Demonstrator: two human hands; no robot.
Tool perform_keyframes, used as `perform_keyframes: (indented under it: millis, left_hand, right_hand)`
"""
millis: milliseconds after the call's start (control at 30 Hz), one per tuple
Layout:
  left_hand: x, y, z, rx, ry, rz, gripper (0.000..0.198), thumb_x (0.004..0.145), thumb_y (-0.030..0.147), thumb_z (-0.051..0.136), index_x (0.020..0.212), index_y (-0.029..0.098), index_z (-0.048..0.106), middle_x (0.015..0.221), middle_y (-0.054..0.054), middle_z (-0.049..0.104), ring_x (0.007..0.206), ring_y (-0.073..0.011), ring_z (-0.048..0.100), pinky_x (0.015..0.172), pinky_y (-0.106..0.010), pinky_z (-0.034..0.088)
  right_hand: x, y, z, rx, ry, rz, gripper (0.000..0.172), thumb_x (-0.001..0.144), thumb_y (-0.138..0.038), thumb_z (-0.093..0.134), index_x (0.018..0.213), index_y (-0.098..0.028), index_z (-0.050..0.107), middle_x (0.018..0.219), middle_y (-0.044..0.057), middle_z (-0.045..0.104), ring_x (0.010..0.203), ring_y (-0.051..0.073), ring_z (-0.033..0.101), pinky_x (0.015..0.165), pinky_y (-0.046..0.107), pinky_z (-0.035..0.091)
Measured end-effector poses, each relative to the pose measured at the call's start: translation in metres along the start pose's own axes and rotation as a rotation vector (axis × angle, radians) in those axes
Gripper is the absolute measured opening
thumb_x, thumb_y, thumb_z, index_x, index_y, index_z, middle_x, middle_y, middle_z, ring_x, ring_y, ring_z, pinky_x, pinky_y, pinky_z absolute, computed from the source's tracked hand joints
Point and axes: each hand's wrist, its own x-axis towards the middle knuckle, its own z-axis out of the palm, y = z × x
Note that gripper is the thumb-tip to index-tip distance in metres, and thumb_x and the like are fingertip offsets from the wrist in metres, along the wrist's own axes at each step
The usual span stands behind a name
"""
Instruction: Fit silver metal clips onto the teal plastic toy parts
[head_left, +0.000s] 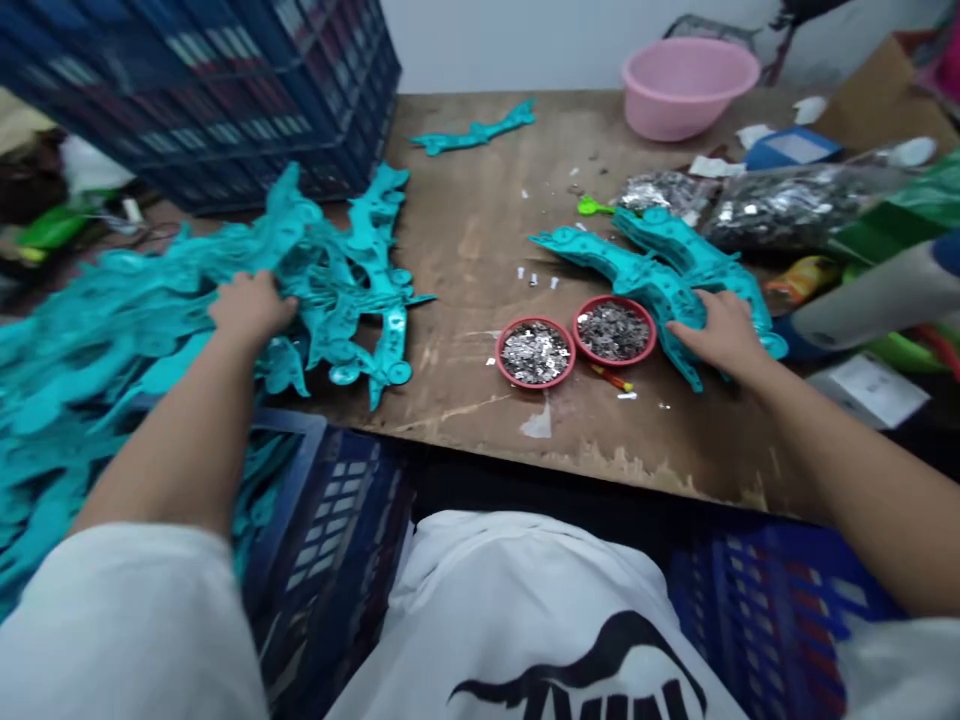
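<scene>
Teal parts (pixel 643 279) lie under the left hand (pixel 251 308) and right hand (pixel 721 328) toward the desk's (pixel 465 240) left and right edges, seemingly light, stiff, slick, best gripped mid-length, though, fingertips hidden, I cannot tell whether either pinches

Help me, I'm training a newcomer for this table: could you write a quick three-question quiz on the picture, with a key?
1. What fills the two red bowls?
2. True or false: the pink basin stands nearer the person than the red bowls do.
3. Left or right: which hand is at the large pile of teal parts?

Key:
1. Small silvery pieces.
2. False; it stands toward the far side of the table.
3. Left: the left hand is there, while the right hand is at the smaller teal group.
</scene>
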Motion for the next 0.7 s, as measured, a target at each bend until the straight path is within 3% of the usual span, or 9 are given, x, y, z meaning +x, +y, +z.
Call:
perform_keyframes:
  millis: [133, 300, 400, 500, 600, 700]
  left_hand:
    - [0.003, -0.008, -0.002, -0.066, 0.074, 0.060, 0.077, 0.089, 0.092, 0.093, 0.102, 0.021, 0.067, 0.128, -0.010, 0.072, 0.151, -0.0419, 0.057, 0.141, -0.076, 0.045]
    - [0.012, -0.013, -0.005, -0.087, 0.123, 0.041, 0.056, 0.110, 0.073, 0.094, 0.107, 0.021, 0.073, 0.135, -0.012, 0.075, 0.138, -0.0346, 0.068, 0.129, -0.063, 0.059]
    - [0.017, -0.014, -0.015, -0.076, 0.122, 0.058, 0.050, 0.114, 0.066, 0.094, 0.105, 0.021, 0.074, 0.122, -0.008, 0.078, 0.117, -0.0276, 0.073, 0.115, -0.052, 0.065]
    - [0.024, -0.013, -0.038, -0.042, 0.105, 0.122, 0.057, 0.111, 0.065, 0.095, 0.087, 0.022, 0.066, 0.086, 0.003, 0.066, 0.085, -0.0190, 0.061, 0.104, -0.042, 0.064]
    - [0.031, -0.014, -0.072, -0.011, 0.093, 0.194, 0.069, 0.101, 0.077, 0.097, 0.073, 0.024, 0.061, 0.061, 0.008, 0.048, 0.068, -0.0145, 0.045, 0.095, -0.037, 0.063]
    - [0.033, -0.019, -0.111, -0.025, 0.145, 0.303, 0.084, 0.097, 0.102, 0.085, 0.076, 0.024, 0.062, 0.054, 0.008, 0.052, 0.060, -0.0140, 0.050, 0.080, -0.033, 0.063]
  right_hand:
    - [0.000, -0.014, 0.000, -0.016, -0.035, -0.005, 0.094, 0.122, -0.051, 0.062, 0.191, 0.012, 0.052, 0.179, 0.048, 0.064, 0.179, 0.058, 0.055, 0.152, 0.059, 0.039]
    - [-0.007, -0.020, -0.004, -0.009, 0.012, -0.020, 0.105, 0.123, -0.060, 0.063, 0.195, 0.013, 0.041, 0.184, 0.053, 0.054, 0.177, 0.065, 0.054, 0.151, 0.064, 0.040]
    - [-0.010, -0.015, -0.008, 0.009, 0.076, -0.044, 0.104, 0.123, -0.061, 0.061, 0.198, 0.008, 0.040, 0.187, 0.051, 0.052, 0.177, 0.065, 0.053, 0.151, 0.066, 0.039]
    - [-0.009, -0.008, -0.010, 0.027, 0.106, -0.095, 0.100, 0.123, -0.062, 0.062, 0.198, 0.001, 0.045, 0.186, 0.048, 0.054, 0.177, 0.062, 0.053, 0.151, 0.064, 0.038]
    - [-0.006, -0.003, -0.012, 0.037, 0.111, -0.116, 0.097, 0.121, -0.060, 0.066, 0.196, 0.001, 0.051, 0.185, 0.048, 0.055, 0.175, 0.063, 0.054, 0.150, 0.065, 0.039]
    - [-0.002, -0.001, -0.013, 0.046, 0.112, -0.134, 0.093, 0.120, -0.056, 0.068, 0.193, 0.000, 0.055, 0.184, 0.048, 0.055, 0.175, 0.064, 0.052, 0.149, 0.067, 0.039]
